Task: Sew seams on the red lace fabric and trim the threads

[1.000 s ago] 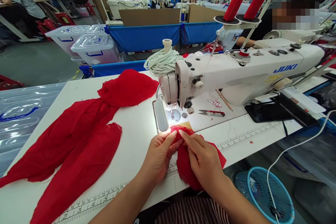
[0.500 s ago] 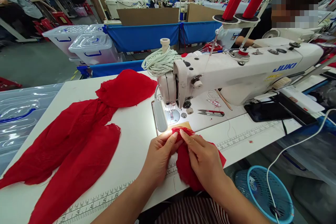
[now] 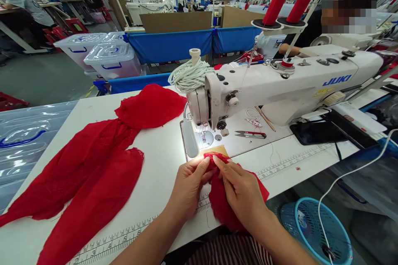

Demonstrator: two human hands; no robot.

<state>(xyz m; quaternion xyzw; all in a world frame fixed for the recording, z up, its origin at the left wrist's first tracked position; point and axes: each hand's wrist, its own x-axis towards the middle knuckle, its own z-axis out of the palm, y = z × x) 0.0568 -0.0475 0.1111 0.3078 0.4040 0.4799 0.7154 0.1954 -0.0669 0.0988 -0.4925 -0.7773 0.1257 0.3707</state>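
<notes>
Red cloth (image 3: 221,205): upper edge pinched by left hand (image 3: 188,184) and right hand (image 3: 244,190), just in front of sewing machine (image 3: 280,80); snips (image 3: 250,134) lie on its bed (image 3: 239,145).

A dark brownish garment with narrow pale stripes (image 3: 231,252) shows at the near edge. The left forearm (image 3: 149,236), right forearm (image 3: 276,232), left hand (image 3: 188,188) and right hand (image 3: 244,190) are bare.
</notes>
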